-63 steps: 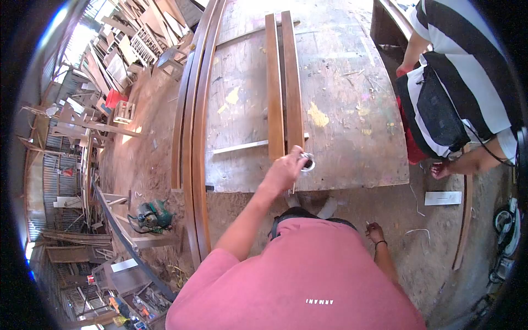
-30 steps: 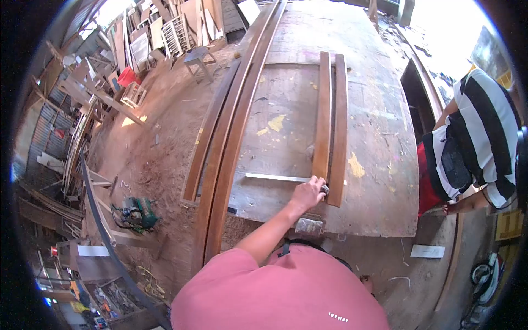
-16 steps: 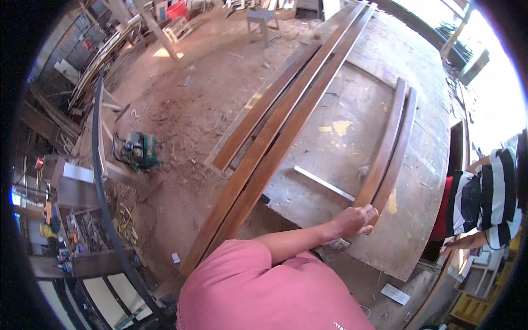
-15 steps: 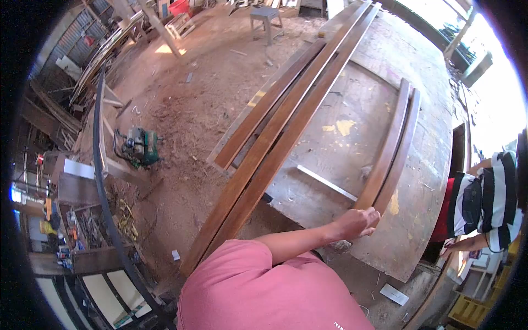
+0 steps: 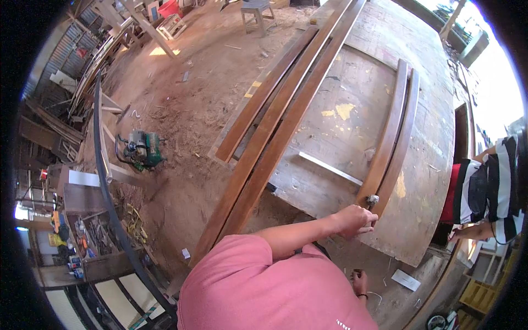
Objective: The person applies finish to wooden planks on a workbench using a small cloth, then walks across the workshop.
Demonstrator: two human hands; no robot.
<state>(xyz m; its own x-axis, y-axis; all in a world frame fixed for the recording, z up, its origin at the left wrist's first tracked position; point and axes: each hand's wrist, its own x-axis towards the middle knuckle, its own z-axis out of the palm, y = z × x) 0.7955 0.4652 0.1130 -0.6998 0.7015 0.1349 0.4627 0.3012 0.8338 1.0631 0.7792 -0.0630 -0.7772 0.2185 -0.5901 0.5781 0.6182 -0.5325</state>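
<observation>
My left hand [image 5: 356, 220] is at the near ends of two brown boards, the left one [image 5: 386, 148] and the right one [image 5: 404, 148], on the worktable. Its fingers are curled together; what they hold is hidden. A small silvery-white object [image 5: 373, 199] shows on the boards just beyond the fingers. Lower down, beside my pink shirt, my right hand [image 5: 360, 281] hangs off the table's near edge, fingers bent in, a dark band at the wrist. Whatever it holds is too small to name. A thin pale strip [image 5: 330, 168] lies left of the two boards.
Longer brown boards [image 5: 269, 126] run along the table's left side and jut past its near edge. A green machine [image 5: 144, 149] sits on the dirt floor at left. A person in a striped shirt [image 5: 484, 187] stands at the right. A white piece [image 5: 406, 279] lies near the table.
The view has turned, moving the table rightward. My left hand sits slightly lower than the board ends now, and the silvery object shows beyond it. My right hand has come back into view.
</observation>
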